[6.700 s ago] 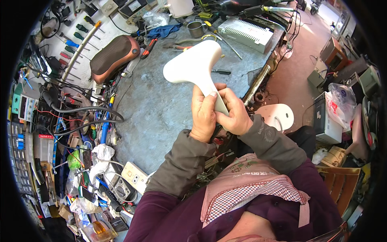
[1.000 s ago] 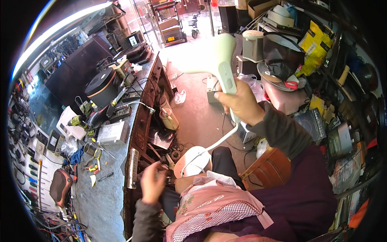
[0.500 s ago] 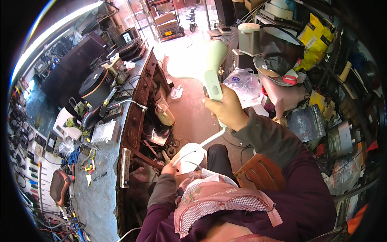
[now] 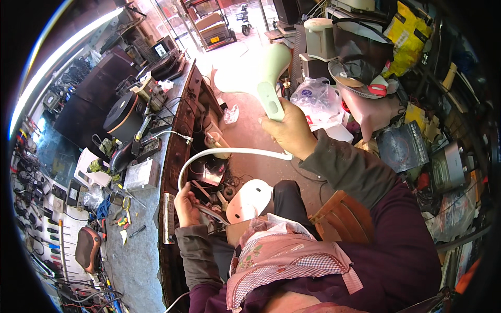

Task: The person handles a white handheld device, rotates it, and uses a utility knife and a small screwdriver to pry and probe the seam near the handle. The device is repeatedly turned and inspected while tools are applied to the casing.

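Right hand (image 4: 289,133), just above the middle of the frame, raised up and closed tight around the handle of a pale green steamer head (image 4: 258,78). Arm in a grey sleeve bent at the elbow, coming up from the lower right. Wide flat end of the steamer head pointing to the upper left, near the top middle of the frame. Thumb lying along the handle, fingers wrapped round the back.

White hose (image 4: 219,153) coming out from under the right hand, running left in a long curve, then bending down toward the left hand (image 4: 187,204). Left hand lower down, left of the middle, fingers curled loosely around the low end of the hose, close to the edge of the brown workbench (image 4: 175,156). Left forearm coming up from the bottom edge, bent inward.

White round steamer base (image 4: 250,201) sitting just right of the left hand, near the lap. Pink checked apron (image 4: 282,255) low in the middle. Grey bench top with tools and wires at the left side of the frame.
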A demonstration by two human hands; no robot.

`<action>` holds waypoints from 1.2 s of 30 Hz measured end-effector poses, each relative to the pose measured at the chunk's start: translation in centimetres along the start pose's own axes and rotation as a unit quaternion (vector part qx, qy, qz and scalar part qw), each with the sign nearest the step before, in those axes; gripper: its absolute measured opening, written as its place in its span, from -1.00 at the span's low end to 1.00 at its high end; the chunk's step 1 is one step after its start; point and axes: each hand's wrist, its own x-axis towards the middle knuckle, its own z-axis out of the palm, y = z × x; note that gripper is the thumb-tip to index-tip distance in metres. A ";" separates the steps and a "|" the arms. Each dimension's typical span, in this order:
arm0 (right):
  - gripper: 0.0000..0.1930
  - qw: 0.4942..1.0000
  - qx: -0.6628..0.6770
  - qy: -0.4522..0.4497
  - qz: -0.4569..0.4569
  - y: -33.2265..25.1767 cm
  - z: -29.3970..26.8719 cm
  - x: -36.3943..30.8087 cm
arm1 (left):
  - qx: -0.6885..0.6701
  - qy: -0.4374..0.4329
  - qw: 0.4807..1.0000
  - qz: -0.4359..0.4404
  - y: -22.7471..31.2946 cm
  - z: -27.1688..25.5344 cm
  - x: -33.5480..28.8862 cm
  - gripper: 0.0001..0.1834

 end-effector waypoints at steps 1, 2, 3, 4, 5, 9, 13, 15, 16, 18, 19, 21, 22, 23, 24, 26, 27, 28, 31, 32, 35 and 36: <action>-0.69 1.000 0.010 0.001 0.023 -0.4 0.1 -0.4 | -0.027 -0.019 0.999 -0.018 0.8 1.9 -1.8 -0.75; -0.69 1.000 0.002 -0.003 0.018 -0.3 0.1 -0.4 | -0.049 -0.121 0.991 0.017 0.9 2.4 -2.8 -0.87; -0.68 1.000 -0.007 -0.006 0.015 0.0 0.0 -0.4 | -0.091 -0.143 0.985 0.015 1.2 3.8 -4.2 -0.91; -0.68 1.000 -0.015 -0.008 0.010 0.2 -0.1 -0.4 | -0.132 -0.164 0.977 0.015 1.7 5.1 -5.4 -0.95; -0.68 1.000 -0.010 -0.009 0.013 0.2 -0.2 -0.4 | -0.159 -0.225 0.961 0.029 1.8 5.3 -5.9 -0.95; -0.71 0.999 0.017 -0.011 0.033 0.8 -0.3 -0.3 | -0.226 -0.263 0.932 0.106 4.7 8.5 -9.7 -0.91; -0.82 0.994 0.084 -0.032 0.066 -0.2 -0.3 -0.2 | -0.161 -0.220 0.934 0.232 5.9 8.8 -11.5 -0.91; -0.84 0.989 0.115 -0.040 0.084 -0.5 -0.3 -0.2 | -0.134 -0.214 0.927 0.278 5.6 8.9 -12.4 -0.93; -0.84 0.988 0.123 -0.040 0.088 -0.6 -0.2 0.0 | -0.120 -0.212 0.922 0.300 5.5 8.9 -12.7 -0.93; -0.85 0.985 0.141 -0.042 0.095 -0.5 -0.3 0.1 | -0.077 -0.210 0.914 0.338 4.8 8.7 -11.8 -0.92; -0.85 0.983 0.150 -0.043 0.099 -0.4 -0.4 0.2 | -0.061 -0.203 0.916 0.340 4.6 8.8 -11.5 -0.91; -0.86 0.981 0.157 -0.045 0.104 -0.2 -0.6 0.2 | -0.035 -0.205 0.925 0.319 4.8 8.5 -11.3 -0.88; -0.86 0.981 0.154 -0.044 0.106 -0.1 -0.6 0.3 | -0.040 -0.193 0.929 0.312 4.8 8.3 -11.2 -0.87; -0.86 0.982 0.152 -0.044 0.107 0.0 -0.7 0.3 | -0.045 -0.181 0.934 0.305 4.5 8.0 -11.0 -0.86; -0.86 0.981 0.155 -0.039 0.106 -0.1 -0.7 0.3 | -0.049 -0.168 0.939 0.296 4.1 7.5 -10.8 -0.84; -0.86 0.981 0.160 -0.031 0.105 -0.4 -0.5 0.3 | -0.056 -0.182 0.940 0.283 3.5 6.3 -10.5 -0.85; -0.86 0.981 0.159 -0.030 0.105 -0.5 -0.5 0.2 | -0.064 -0.185 0.943 0.269 3.4 6.1 -10.7 -0.83; -0.86 0.981 0.158 -0.030 0.105 -0.5 -0.5 0.2 | -0.071 -0.188 0.946 0.254 3.4 5.8 -10.9 -0.82; -0.85 0.983 0.149 -0.031 0.103 -0.2 -0.5 0.2 | -0.086 -0.182 0.956 0.214 3.0 4.5 -10.8 -0.78; -0.85 0.984 0.145 -0.032 0.101 -0.1 -0.5 0.2 | -0.093 -0.181 0.958 0.202 3.0 4.2 -10.9 -0.78; -0.85 0.984 0.140 -0.037 0.100 -0.2 -0.5 0.1 | -0.092 -0.130 0.972 0.170 2.7 3.2 -11.0 -0.75; -0.85 0.984 0.145 -0.039 0.100 -0.2 -0.5 0.1 | -0.095 -0.108 0.978 0.153 2.7 3.0 -11.2 -0.75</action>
